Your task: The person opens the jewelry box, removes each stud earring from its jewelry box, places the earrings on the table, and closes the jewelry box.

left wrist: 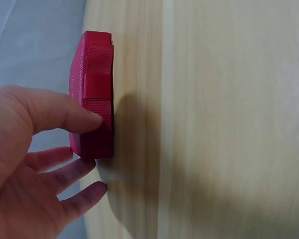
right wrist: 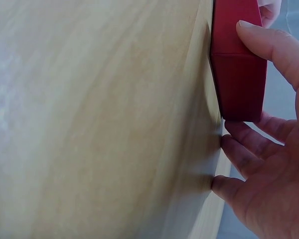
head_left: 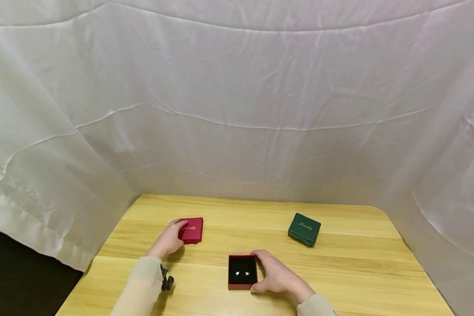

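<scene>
In the head view, my left hand (head_left: pixel 171 239) grips a closed red jewelry box (head_left: pixel 193 230) with gold lettering on its lid. The left wrist view shows the thumb pressed to the ribbed side of this box (left wrist: pixel 97 84), while other fingers reach beneath the hand toward its far end. My right hand (head_left: pixel 275 273) holds a dark red box (head_left: pixel 242 286) by its right side, thumb at the near corner and fingers at the far one. That box is lidless on top, with a black pad (head_left: pixel 242 263) inside bearing two star-shaped earrings (head_left: pixel 237 273). Its plain red wall (right wrist: pixel 239 79) fills the upper right wrist view.
A closed green jewelry box (head_left: pixel 305 228) with gold lettering sits at an angle on the right rear of the wooden table (head_left: pixel 347 263). White cloth (head_left: pixel 237 158) hangs behind the table and along both sides. A dark area (head_left: pixel 19 272) lies beyond the table's left edge.
</scene>
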`<move>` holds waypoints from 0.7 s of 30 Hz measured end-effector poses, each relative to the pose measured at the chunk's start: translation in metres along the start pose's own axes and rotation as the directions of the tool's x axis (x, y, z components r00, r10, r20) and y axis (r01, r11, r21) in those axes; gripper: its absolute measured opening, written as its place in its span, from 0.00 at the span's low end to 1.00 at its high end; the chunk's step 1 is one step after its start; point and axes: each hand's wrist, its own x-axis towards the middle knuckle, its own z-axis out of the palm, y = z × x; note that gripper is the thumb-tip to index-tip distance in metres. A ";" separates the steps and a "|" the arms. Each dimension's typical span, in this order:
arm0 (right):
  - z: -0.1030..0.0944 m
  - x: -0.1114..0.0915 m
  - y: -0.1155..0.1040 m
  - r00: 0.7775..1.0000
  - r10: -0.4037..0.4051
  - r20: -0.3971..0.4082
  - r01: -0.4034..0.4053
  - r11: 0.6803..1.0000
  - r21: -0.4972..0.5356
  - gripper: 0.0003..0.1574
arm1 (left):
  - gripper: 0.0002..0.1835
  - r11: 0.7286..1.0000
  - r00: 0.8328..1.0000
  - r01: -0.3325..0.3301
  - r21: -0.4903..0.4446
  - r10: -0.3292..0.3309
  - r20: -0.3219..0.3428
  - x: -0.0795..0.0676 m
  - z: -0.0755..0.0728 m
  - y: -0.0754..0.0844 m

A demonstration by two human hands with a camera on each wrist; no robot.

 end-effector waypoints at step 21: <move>0.001 0.001 0.002 1.000 -0.019 -0.005 0.019 1.000 0.010 0.55 | 0.34 0.990 0.994 -0.098 0.103 0.103 -0.038 -0.035 -0.009 0.042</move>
